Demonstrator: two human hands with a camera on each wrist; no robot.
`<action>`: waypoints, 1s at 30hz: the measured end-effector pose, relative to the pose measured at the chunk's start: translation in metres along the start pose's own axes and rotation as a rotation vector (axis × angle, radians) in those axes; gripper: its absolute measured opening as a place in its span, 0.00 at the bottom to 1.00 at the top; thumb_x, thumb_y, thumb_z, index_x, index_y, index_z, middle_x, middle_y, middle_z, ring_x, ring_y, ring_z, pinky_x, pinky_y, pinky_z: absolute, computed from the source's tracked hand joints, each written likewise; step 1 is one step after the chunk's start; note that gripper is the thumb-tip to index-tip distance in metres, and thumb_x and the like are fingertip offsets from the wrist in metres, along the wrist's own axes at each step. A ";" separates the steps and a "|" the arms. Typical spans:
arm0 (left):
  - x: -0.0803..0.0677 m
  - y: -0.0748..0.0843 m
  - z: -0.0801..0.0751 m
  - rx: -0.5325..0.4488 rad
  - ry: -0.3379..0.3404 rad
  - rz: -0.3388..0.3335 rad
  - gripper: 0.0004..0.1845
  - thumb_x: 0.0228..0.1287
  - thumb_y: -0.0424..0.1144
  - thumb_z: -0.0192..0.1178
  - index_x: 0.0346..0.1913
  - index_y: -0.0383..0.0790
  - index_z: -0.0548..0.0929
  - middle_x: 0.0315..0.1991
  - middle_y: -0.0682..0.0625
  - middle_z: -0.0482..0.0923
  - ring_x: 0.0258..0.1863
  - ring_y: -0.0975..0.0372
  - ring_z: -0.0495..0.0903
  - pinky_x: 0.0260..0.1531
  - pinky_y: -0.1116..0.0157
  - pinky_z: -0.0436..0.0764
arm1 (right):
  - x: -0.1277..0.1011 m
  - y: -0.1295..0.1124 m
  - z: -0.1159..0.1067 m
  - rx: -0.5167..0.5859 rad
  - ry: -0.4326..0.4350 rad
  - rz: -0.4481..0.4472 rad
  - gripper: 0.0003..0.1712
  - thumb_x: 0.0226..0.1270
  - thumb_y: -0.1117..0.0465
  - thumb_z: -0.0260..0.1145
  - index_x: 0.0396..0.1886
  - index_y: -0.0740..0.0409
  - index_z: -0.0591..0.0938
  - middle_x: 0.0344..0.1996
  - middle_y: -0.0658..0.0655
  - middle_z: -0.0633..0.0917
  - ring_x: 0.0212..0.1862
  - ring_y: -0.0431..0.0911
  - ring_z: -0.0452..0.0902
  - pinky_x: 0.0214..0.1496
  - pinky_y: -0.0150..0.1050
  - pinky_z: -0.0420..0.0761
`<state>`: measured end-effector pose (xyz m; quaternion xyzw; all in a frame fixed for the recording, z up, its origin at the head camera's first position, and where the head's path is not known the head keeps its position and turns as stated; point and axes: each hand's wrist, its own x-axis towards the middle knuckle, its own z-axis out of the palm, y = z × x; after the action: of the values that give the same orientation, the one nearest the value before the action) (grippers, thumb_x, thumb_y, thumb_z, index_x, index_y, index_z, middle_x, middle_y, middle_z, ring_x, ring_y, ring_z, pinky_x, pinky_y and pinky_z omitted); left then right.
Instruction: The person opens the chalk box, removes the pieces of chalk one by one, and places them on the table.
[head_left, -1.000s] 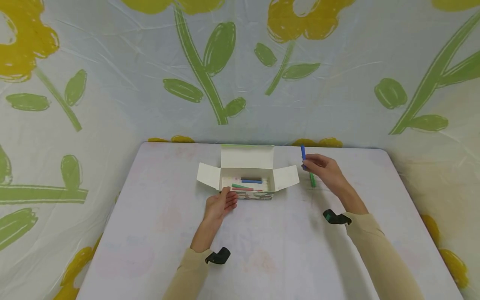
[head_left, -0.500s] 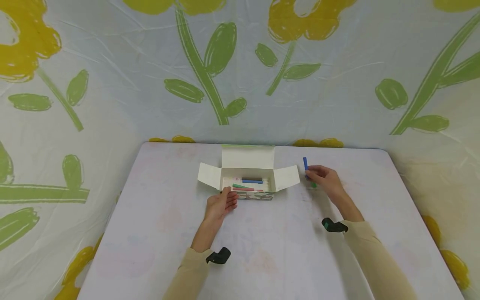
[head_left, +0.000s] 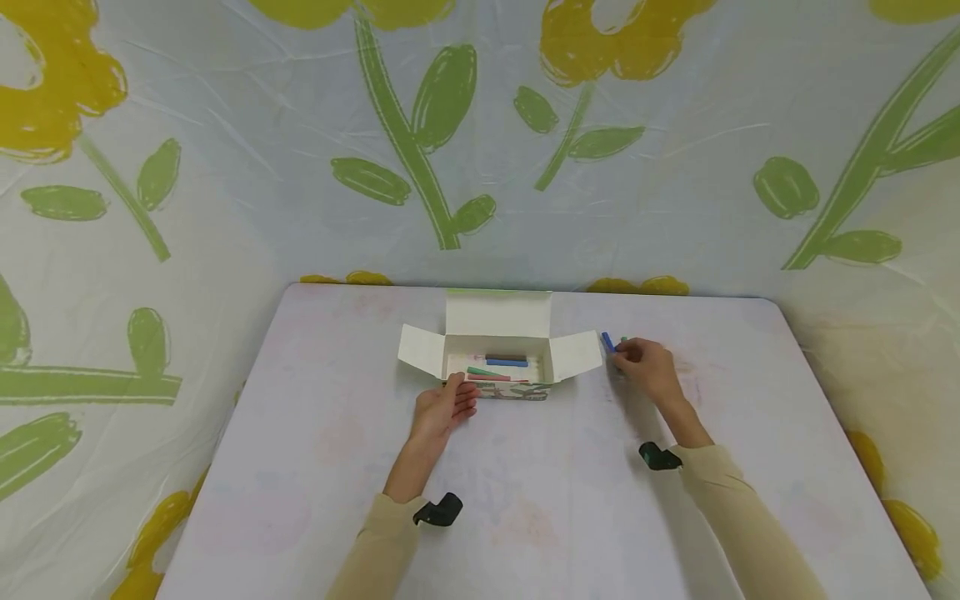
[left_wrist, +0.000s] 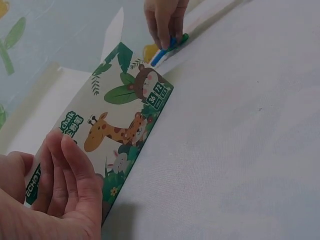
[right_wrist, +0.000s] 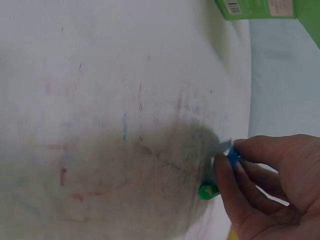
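Note:
A white chalk box [head_left: 498,315] with printed animals on its front stands with its lid and side flaps spread. My left hand [head_left: 441,410] holds the box's front wall near its left corner, thumb at the rim and fingers along the printed side. To the right of the box, my right hand [head_left: 651,368] pinches a blue chalk stick [head_left: 607,341] between thumb and fingertips, low over the table. Beside those fingertips is a green chalk stick [right_wrist: 208,192], partly hidden by the hand. The blue chalk [right_wrist: 233,156] is mostly covered by fingers in the right wrist view.
Inside the box lie a blue chalk stick [head_left: 507,363], a dark one just behind it, a green one [head_left: 483,372] and red ones along the front wall. The pale table [head_left: 525,492] bears faint chalk marks. A flower-printed curtain [head_left: 285,125] surrounds its far side.
My right hand has come down toward the table with the blue chalk, which has tipped from upright to slanting left. It now covers most of the green chalk. The left hand keeps its hold.

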<state>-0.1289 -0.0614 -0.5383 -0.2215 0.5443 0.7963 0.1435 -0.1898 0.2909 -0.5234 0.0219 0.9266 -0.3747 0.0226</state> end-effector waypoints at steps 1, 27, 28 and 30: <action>0.000 0.000 0.000 0.000 -0.003 0.000 0.21 0.77 0.46 0.59 0.49 0.26 0.83 0.37 0.45 0.86 0.34 0.63 0.84 0.39 0.70 0.86 | 0.000 -0.001 0.001 -0.008 0.001 -0.019 0.15 0.71 0.68 0.67 0.51 0.76 0.82 0.43 0.72 0.86 0.44 0.61 0.83 0.36 0.33 0.82; 0.003 -0.001 0.001 -0.010 -0.001 0.006 0.20 0.76 0.46 0.60 0.47 0.26 0.83 0.37 0.45 0.87 0.36 0.62 0.84 0.40 0.70 0.86 | 0.006 -0.030 -0.018 -0.035 0.010 -0.084 0.15 0.76 0.63 0.62 0.48 0.74 0.81 0.43 0.74 0.86 0.44 0.64 0.85 0.37 0.43 0.84; 0.003 -0.001 0.001 -0.012 -0.002 0.006 0.21 0.76 0.46 0.60 0.47 0.26 0.83 0.37 0.45 0.87 0.35 0.63 0.84 0.40 0.70 0.86 | 0.007 -0.033 -0.020 -0.029 0.016 -0.094 0.15 0.77 0.63 0.62 0.48 0.74 0.81 0.43 0.74 0.86 0.44 0.64 0.85 0.38 0.43 0.84; 0.004 -0.002 0.000 -0.013 -0.002 0.006 0.21 0.76 0.46 0.60 0.48 0.26 0.83 0.37 0.45 0.87 0.34 0.64 0.83 0.40 0.70 0.86 | 0.009 -0.038 -0.022 -0.022 0.025 -0.104 0.15 0.77 0.61 0.62 0.48 0.73 0.81 0.43 0.73 0.86 0.43 0.63 0.86 0.38 0.41 0.83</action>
<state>-0.1313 -0.0606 -0.5421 -0.2200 0.5396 0.8005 0.1403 -0.2011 0.2790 -0.4814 -0.0217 0.9308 -0.3647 -0.0084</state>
